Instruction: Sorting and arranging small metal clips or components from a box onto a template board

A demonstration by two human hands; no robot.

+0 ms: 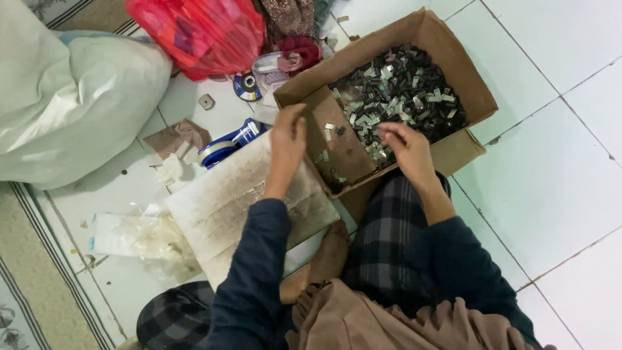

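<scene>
Cardboard box (453, 71) sits open on the white tiled floor (557, 162), tilted toward the person and filled with many small dark and silvery metal pieces (402, 91). Right hand (405, 148) reaches into the box at the near edge of the pile, fingertips pinched together (what exactly is between them is too small to tell). Left hand (287, 139) hovers over the box's near flap, fingers curled, and I cannot tell if it holds anything. Beside the left forearm lies a dirty white board (227, 201); behind it, a red plastic bag (201, 32).
</scene>
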